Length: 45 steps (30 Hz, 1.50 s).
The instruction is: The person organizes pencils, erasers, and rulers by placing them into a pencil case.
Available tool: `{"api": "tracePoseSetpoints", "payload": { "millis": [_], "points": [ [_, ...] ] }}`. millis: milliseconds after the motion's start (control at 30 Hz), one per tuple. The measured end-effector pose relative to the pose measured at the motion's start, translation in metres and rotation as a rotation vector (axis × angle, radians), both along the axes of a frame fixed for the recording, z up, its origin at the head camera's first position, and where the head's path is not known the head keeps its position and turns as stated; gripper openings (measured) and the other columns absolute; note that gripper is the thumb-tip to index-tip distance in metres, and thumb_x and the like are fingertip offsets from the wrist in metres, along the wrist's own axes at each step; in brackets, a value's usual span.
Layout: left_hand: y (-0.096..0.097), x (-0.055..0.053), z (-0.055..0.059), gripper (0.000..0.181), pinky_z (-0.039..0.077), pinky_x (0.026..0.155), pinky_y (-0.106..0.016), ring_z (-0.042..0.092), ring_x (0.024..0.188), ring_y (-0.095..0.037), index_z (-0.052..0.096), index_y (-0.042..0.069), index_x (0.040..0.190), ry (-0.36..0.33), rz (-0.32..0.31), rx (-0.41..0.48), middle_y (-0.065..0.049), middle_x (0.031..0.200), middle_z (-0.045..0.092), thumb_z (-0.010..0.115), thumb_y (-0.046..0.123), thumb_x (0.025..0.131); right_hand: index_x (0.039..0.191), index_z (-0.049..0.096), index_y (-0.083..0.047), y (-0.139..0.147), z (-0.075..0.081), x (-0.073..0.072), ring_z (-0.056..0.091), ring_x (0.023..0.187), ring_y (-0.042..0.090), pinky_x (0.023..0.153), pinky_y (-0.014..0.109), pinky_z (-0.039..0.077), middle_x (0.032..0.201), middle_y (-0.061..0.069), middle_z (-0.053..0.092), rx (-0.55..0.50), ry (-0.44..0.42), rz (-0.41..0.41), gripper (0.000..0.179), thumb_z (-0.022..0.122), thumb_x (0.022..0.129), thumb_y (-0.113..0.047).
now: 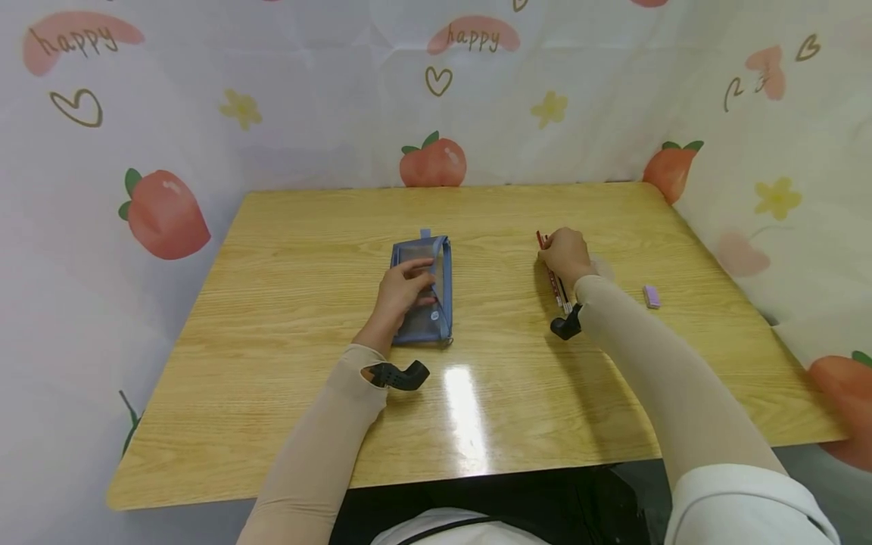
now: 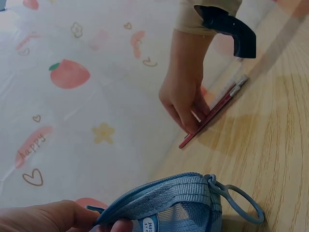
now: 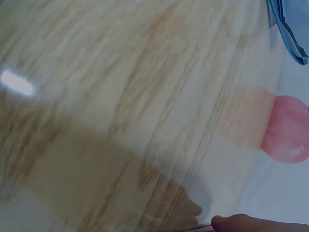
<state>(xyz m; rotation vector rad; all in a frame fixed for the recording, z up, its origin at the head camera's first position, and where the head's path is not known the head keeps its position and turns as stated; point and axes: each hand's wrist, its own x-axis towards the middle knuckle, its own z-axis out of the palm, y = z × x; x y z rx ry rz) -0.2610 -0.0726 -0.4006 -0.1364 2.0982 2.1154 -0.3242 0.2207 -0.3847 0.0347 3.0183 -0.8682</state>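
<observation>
A blue mesh pencil case (image 1: pixel 420 327) lies on the table, its zip side gaping. My left hand (image 1: pixel 400 291) holds it, thumb and fingers at the open edge; the left wrist view shows the zipper ring (image 2: pixel 244 203) hanging at one corner. Off to the right, my right hand (image 1: pixel 568 251) pinches slim pencils (image 1: pixel 555 288), one red and one darker, with their pale ends pointing toward me. In the left wrist view the pencils (image 2: pixel 215 112) slant beside the fingertips, close over the tabletop. Only the right thumb (image 3: pixel 241 223) shows in the right wrist view.
A small purple and white eraser (image 1: pixel 652 297) lies right of the right forearm. Behind that wrist, a pale translucent shape (image 1: pixel 602 266) is partly hidden. The wooden table (image 1: pixel 286 303) meets a fruit-printed cloth (image 1: pixel 320 113) at the back and right.
</observation>
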Motion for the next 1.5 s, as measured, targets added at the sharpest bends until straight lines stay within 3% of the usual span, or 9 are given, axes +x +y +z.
{"api": "tracePoseSetpoints", "payload": {
  "millis": [200,433,833,1067,1300,1500],
  "points": [
    [0.001,-0.001,0.001,0.035,0.056,0.064,-0.033,0.059,0.089,-0.029,0.059,0.009,0.119,0.011,0.0,0.006,-0.011,0.102,0.054,0.059,0.004,0.084,0.087,0.067,0.004,-0.002,0.0,-0.001,0.058,0.082,0.031,0.071,0.043,0.052,0.094,0.02,0.062,0.057,0.034,0.007,0.015,0.057,0.085,-0.006],
    [0.0,-0.001,-0.001,0.035,0.056,0.064,-0.033,0.06,0.09,-0.032,0.06,0.01,0.119,-0.004,0.002,0.011,-0.01,0.102,0.055,0.059,0.004,0.084,0.081,0.068,0.004,-0.004,-0.003,-0.002,0.057,0.069,0.027,0.059,0.036,0.051,0.084,0.019,0.063,0.09,0.034,0.006,0.014,0.056,0.084,-0.004],
    [0.001,0.0,-0.003,0.037,0.056,0.063,-0.032,0.061,0.074,-0.021,0.059,0.009,0.12,-0.003,0.004,0.001,-0.01,0.101,0.055,0.06,0.004,0.083,0.068,0.065,0.004,-0.008,0.001,0.003,0.049,0.055,0.022,0.047,0.029,0.043,0.067,0.014,0.061,0.116,0.059,0.028,0.016,0.055,0.081,0.0],
    [0.001,0.001,-0.001,0.035,0.056,0.063,-0.032,0.061,0.078,-0.023,0.059,0.01,0.119,0.006,0.0,-0.002,-0.01,0.101,0.055,0.059,0.005,0.084,0.081,0.067,0.004,-0.01,0.001,-0.001,0.058,0.071,0.028,0.059,0.038,0.052,0.083,0.02,0.064,0.14,0.045,0.037,0.012,0.058,0.082,-0.003],
    [0.001,0.011,0.02,0.039,0.055,0.069,-0.037,0.058,0.093,-0.035,0.054,0.004,0.124,-0.022,-0.026,-0.012,-0.014,0.106,0.054,0.056,0.001,0.086,0.089,0.068,0.003,-0.014,-0.001,-0.002,0.058,0.072,0.027,0.058,0.035,0.052,0.087,0.021,0.064,0.132,0.03,0.049,0.016,0.054,0.083,-0.004],
    [-0.001,0.001,0.005,0.038,0.056,0.066,-0.035,0.059,0.092,-0.034,0.057,0.008,0.122,-0.018,-0.023,0.02,-0.013,0.108,0.054,0.06,0.004,0.084,0.091,0.067,0.004,-0.019,-0.002,-0.001,0.058,0.076,0.028,0.058,0.034,0.05,0.09,0.021,0.063,0.112,0.003,0.089,0.019,0.051,0.084,-0.002]
  ]
}}
